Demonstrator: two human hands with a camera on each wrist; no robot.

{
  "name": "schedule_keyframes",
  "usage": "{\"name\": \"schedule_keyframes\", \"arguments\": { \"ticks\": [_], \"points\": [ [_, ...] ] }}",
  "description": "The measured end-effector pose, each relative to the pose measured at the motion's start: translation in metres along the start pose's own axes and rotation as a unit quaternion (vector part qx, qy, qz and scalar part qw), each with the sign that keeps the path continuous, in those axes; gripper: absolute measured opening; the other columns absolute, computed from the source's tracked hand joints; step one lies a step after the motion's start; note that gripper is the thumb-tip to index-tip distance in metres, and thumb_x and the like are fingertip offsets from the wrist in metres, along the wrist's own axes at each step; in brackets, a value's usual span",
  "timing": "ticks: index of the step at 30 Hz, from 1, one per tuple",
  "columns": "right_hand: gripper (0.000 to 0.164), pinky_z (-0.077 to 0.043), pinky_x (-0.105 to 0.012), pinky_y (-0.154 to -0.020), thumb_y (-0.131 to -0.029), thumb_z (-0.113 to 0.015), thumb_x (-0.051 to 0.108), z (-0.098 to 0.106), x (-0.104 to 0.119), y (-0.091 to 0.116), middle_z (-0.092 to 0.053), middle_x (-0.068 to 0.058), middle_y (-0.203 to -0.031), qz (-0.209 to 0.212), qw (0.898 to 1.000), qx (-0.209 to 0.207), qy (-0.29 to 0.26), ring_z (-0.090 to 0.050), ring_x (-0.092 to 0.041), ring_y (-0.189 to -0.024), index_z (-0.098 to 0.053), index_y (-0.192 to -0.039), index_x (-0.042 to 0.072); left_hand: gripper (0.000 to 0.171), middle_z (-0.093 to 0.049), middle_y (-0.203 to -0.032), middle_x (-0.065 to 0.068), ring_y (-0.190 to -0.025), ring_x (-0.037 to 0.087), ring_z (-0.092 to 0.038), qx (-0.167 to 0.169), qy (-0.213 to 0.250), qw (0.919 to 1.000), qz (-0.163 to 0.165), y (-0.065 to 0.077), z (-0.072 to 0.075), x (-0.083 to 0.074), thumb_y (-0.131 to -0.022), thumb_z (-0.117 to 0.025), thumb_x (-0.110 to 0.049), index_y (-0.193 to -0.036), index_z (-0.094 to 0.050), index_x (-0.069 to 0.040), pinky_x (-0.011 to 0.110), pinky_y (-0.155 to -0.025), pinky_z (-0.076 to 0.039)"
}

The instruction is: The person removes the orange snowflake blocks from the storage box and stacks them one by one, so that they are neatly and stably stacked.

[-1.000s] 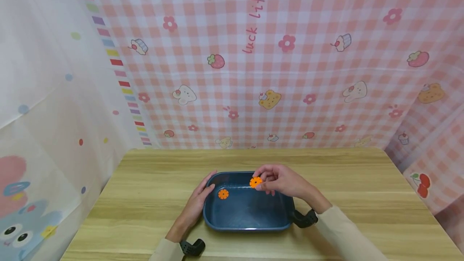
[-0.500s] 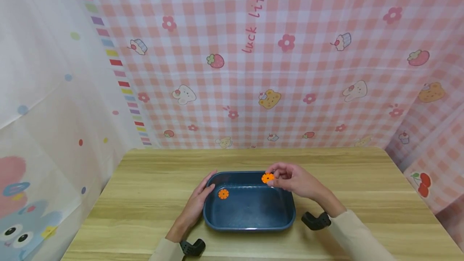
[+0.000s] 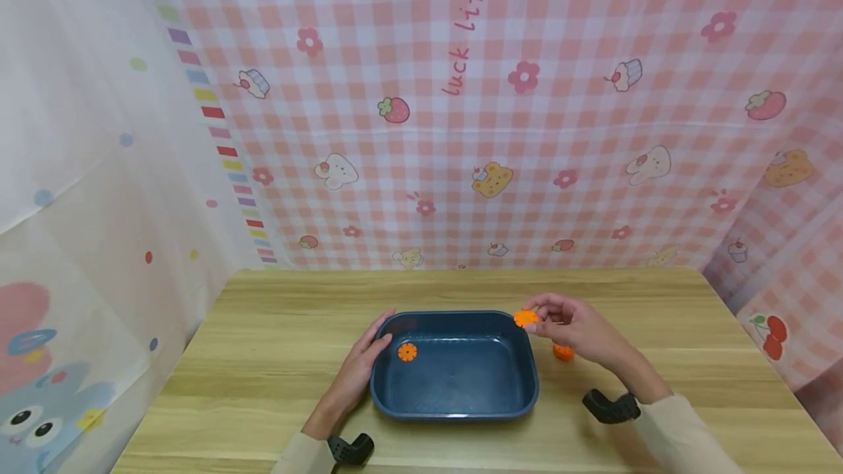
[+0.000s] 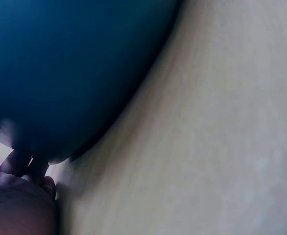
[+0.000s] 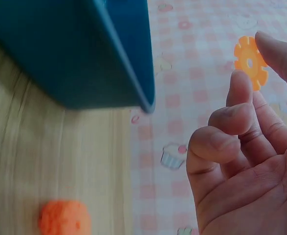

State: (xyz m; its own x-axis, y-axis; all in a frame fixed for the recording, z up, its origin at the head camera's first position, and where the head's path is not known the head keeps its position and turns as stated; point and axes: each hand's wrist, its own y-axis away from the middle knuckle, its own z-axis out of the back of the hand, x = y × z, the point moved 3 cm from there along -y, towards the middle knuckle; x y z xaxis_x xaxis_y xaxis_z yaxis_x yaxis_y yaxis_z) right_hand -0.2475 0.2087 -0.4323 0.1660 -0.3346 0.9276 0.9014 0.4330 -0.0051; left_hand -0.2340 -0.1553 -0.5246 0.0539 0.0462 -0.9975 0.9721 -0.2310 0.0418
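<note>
A dark blue rectangular tray [image 3: 454, 415] with rounded corners and raised walls sits on the table. My left hand [image 3: 358, 364] holds its left side, thumb over the rim and fingers along the outer wall; the left wrist view shows that hand [image 4: 21, 196] dimly against the wall. Between thumb and fingertips, my right hand [image 3: 576, 328] pinches an orange notched plastic disc [image 5: 250, 62] with a central hole, near the tray's back right corner. A similar orange disc [image 3: 407, 352] lies inside the tray at the back left. Right of the tray, partly under my right hand, is an orange lump [image 5: 65, 218].
The light wood-grain table [image 3: 276, 342] extends on both sides of the tray. Behind it hangs a pink checked cloth [image 3: 421, 167] with cartoon prints, and a white patterned cloth [image 3: 99, 167] hangs at the left.
My right hand has moved right with its disc, from above the tray to the back right corner. The orange lump beside the tray has come into view. The left hand stays put.
</note>
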Motion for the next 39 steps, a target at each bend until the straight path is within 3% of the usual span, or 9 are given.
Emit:
{"name": "schedule_keyframes", "arguments": {
  "ticks": [16,27,35,39],
  "points": [
    [0.034,-0.043,-0.032,-0.051,-0.094,-0.068,0.019,0.027,-0.04,0.025,-0.056,-0.008,-0.089,-0.008,0.999,-0.051,-0.012,-0.049,-0.016,-0.064,-0.059,-0.121,0.0,0.055,-0.025,-0.163,0.002,-0.151,0.023,-0.016,0.001,0.001,1.0,-0.005,0.0,0.001,0.0,-0.104,-0.048,-0.034,-0.155,-0.034,-0.019,0.05,-0.122,-0.013],
    [0.032,-0.047,-0.024,-0.053,-0.096,-0.063,0.008,0.03,-0.066,0.031,-0.057,-0.01,-0.091,-0.012,0.999,-0.05,-0.008,-0.054,-0.02,-0.068,-0.056,-0.123,-0.008,0.057,-0.022,-0.164,0.002,-0.151,0.023,-0.016,0.004,-0.002,1.0,0.002,-0.001,0.001,0.003,-0.104,-0.048,-0.036,-0.156,-0.032,-0.02,0.047,-0.121,-0.016],
    [0.032,-0.044,-0.021,-0.055,-0.094,-0.064,0.006,0.03,-0.083,0.033,-0.056,-0.008,-0.089,-0.045,0.997,-0.06,-0.013,-0.05,-0.01,-0.069,-0.057,-0.122,-0.008,0.057,-0.022,-0.164,0.003,-0.152,0.024,-0.015,0.005,0.006,1.0,0.0,-0.001,0.002,0.004,-0.103,-0.05,-0.036,-0.155,-0.033,-0.019,0.05,-0.121,-0.014],
    [0.032,-0.043,-0.02,-0.055,-0.093,-0.066,0.005,0.028,-0.088,0.032,-0.055,-0.005,-0.086,-0.03,0.997,-0.067,-0.001,-0.048,-0.006,-0.069,-0.058,-0.12,-0.01,0.056,-0.022,-0.164,0.002,-0.151,0.023,-0.016,0.008,0.008,0.9999,-0.001,-0.001,0.002,0.003,-0.104,-0.049,-0.034,-0.155,-0.034,-0.019,0.049,-0.121,-0.014]
  ]
}}
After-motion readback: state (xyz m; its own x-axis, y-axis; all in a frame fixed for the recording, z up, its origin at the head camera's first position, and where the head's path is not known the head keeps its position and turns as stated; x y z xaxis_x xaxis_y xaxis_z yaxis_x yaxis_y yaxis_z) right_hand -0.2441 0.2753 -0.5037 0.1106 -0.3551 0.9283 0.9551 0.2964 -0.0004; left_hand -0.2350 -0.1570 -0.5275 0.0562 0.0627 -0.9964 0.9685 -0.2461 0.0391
